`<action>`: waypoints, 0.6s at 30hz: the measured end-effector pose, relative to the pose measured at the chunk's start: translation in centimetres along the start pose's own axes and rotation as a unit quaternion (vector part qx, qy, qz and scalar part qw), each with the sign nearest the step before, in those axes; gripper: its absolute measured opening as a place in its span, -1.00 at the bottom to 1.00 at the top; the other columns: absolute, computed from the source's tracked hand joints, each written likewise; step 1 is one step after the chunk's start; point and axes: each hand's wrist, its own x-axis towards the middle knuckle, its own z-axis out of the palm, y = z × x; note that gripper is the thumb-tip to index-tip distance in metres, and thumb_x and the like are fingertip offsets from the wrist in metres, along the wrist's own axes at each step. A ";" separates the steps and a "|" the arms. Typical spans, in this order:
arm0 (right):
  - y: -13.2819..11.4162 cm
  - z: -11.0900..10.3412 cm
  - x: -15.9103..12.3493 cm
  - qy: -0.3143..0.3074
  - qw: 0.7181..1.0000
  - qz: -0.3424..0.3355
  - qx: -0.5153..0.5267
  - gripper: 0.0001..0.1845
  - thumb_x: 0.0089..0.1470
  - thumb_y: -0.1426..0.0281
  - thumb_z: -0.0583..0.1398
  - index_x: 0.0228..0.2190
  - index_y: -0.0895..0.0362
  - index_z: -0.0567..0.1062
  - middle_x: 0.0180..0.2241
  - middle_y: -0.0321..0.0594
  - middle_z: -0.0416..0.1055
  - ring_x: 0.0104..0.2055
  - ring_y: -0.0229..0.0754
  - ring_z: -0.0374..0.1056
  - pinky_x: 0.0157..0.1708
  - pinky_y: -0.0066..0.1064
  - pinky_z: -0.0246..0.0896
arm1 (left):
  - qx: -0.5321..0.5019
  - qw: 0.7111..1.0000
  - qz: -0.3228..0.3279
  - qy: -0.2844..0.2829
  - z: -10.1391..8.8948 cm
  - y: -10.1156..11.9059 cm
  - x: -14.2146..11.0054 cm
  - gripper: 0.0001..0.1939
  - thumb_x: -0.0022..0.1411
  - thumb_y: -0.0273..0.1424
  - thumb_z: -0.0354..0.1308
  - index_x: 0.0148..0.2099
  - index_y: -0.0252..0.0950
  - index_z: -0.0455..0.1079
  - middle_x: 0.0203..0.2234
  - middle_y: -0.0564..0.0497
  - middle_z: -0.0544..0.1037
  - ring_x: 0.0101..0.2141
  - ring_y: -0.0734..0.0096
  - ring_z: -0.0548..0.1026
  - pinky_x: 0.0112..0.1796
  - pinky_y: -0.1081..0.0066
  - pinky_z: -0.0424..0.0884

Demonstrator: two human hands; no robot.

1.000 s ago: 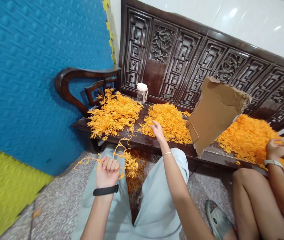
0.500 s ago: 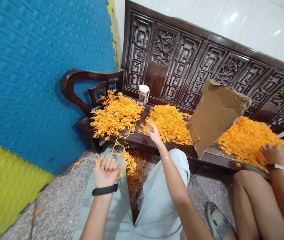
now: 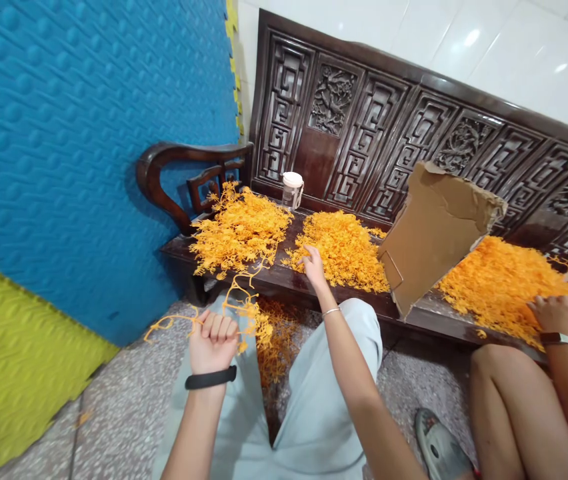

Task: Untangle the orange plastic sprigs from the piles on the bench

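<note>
"Left hand (image 3: 214,339)?"

"Closed in a fist on an orange strand (image 3: 263,328); it spreads above the lap, near the bench (image 3: 317,152)."

"And the right hand (image 3: 315,268)?"

"Loosely open, fingers slightly bent, at the edge of the middle pile (image 3: 347,257); whether it pinches anything, I cannot tell."

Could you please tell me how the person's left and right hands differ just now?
The left hand is closed around orange strands, while the right hand is open, its fingers extended at the middle orange pile. The left wrist wears a wide black band; the right wears a thin, pale bracelet. Both hands are bare.
</note>
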 end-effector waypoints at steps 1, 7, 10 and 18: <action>-0.2 0.0 0.0 0.006 1.000 0.003 0.003 -0.56 -0.07 0.54 -0.07 -0.11 0.19 0.30 0.01 -0.05 0.03 -0.48 -0.40 0.26 -0.32 -0.42 0.23 | -0.002 1.000 0.000 -0.001 0.0 0.1 0.0 -0.60 0.21 -0.51 -0.30 -0.64 -0.28 -0.34 -0.83 0.16 -0.26 -0.80 0.57 -0.18 -0.77 0.52 -0.09; -1.3 -0.3 -0.3 0.018 0.999 -0.004 0.037 -0.64 -0.08 0.56 -0.06 -0.22 0.20 0.36 0.09 -0.08 -0.08 -0.47 -0.44 0.26 -0.32 -0.46 0.21 | -0.015 1.000 -0.001 -0.004 -0.1 0.3 0.0 -0.61 0.20 -0.51 -0.30 -0.64 -0.28 -0.34 -0.80 0.17 -0.30 -0.78 0.56 -0.21 -0.77 0.51 -0.12; -2.3 -0.2 -1.0 -0.056 0.996 0.016 0.067 -0.72 -0.03 0.46 0.00 -0.24 0.20 0.37 0.01 -0.09 0.12 -0.45 -0.41 0.28 -0.42 -0.51 0.17 | -0.015 1.000 0.001 -0.004 -0.2 0.4 0.1 -0.60 0.19 -0.52 -0.29 -0.64 -0.28 -0.34 -0.79 0.16 -0.32 -0.78 0.55 -0.21 -0.76 0.50 -0.13; -6.4 0.7 -6.5 -0.493 0.868 0.048 0.033 -0.39 -0.02 -0.02 -0.06 -0.56 0.27 0.42 -0.61 -0.23 0.33 -0.54 -0.36 0.26 -0.47 -0.53 0.13 | -0.014 1.000 0.014 0.010 -1.1 0.1 1.0 -0.61 0.19 -0.50 -0.30 -0.64 -0.28 -0.35 -0.80 0.16 -0.31 -0.79 0.55 -0.20 -0.76 0.50 -0.12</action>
